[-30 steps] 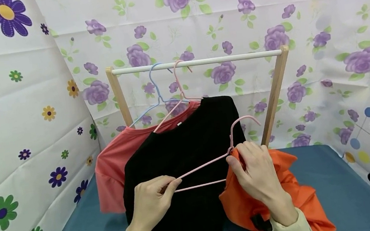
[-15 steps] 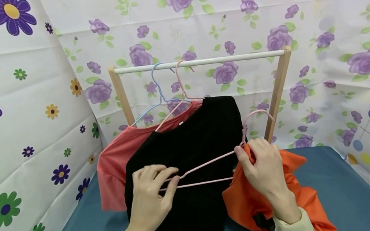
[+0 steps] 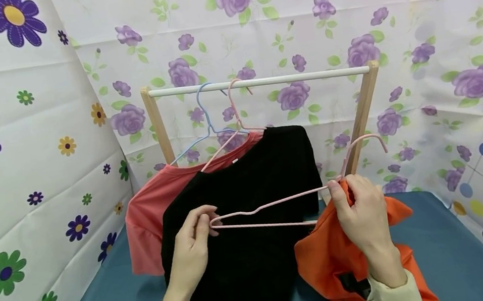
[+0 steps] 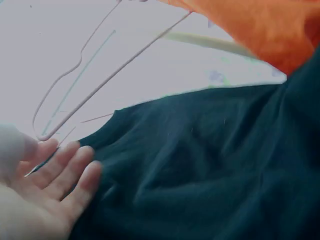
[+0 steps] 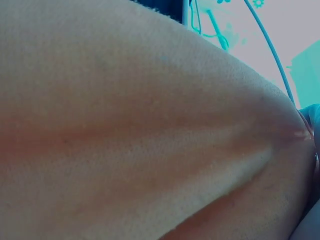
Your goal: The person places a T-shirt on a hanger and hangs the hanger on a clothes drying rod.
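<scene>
A pink clothes hanger [image 3: 258,209] is held slanting in front of the rack, its hook [image 3: 361,139] up at the right. My right hand [image 3: 364,215] grips it near the neck together with the bunched collar of an orange garment [image 3: 324,256]. The garment covers the hanger's right part. At the hanger's bare left end, my left hand [image 3: 192,248] has its thumb and fingers loosely about the tip, fingers fairly straight in the left wrist view. Behind hangs a black top [image 3: 238,191]. The right wrist view is mostly filled by skin.
A rack with a white rail [image 3: 305,76] and wooden posts [image 3: 362,114] stands behind. On it hang a blue hanger [image 3: 208,119] with a coral shirt [image 3: 148,224] and a pink hanger [image 3: 233,105] with the black top. A blue cloth [image 3: 446,245] covers the table; patterned sheets surround it.
My right hand has moved right with the hanger and orange garment, and the hook has swung right. My left hand's pinch has loosened and it has shifted left to the hanger's end.
</scene>
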The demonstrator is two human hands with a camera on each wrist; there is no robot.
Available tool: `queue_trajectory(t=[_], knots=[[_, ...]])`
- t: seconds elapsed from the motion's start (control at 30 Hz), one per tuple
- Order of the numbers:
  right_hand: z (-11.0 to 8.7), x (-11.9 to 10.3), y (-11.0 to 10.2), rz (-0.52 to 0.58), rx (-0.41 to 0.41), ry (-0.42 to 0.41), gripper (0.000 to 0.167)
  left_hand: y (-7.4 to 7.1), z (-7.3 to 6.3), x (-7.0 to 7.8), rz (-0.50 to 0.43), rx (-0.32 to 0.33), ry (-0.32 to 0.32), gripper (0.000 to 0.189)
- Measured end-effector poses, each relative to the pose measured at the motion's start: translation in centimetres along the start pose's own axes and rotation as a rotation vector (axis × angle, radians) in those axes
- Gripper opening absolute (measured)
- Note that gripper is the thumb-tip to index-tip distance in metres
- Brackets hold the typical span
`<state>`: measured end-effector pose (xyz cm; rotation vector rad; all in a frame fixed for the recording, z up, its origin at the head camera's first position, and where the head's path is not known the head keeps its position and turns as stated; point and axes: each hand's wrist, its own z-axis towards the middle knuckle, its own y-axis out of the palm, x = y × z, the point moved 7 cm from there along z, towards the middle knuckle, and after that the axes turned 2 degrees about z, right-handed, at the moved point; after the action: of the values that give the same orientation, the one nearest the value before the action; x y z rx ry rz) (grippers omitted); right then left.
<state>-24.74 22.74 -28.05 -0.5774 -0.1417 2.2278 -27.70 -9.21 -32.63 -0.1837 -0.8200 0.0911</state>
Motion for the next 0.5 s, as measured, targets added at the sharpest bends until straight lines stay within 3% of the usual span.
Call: queue_trajectory(t=[0.1, 0.27, 0.5], knots=[[0.1, 0.3, -0.3, -0.005, 0.015, 0.011, 0.040, 1.2, 0.1, -1.2, -0.143, -0.079, -0.105, 0.028], [0.1, 0.6, -0.7, 0.016, 0.027, 0.023, 0.037, 3.2, 0.2, -3.3, -0.339, -0.153, -0.252, 0.029], [0.1, 0.6, -0.6, 0.026, 0.016, 0.036, 0.036, 8.0, 0.3, -4.1, -0.316, -0.283, -0.220, 0.024]])
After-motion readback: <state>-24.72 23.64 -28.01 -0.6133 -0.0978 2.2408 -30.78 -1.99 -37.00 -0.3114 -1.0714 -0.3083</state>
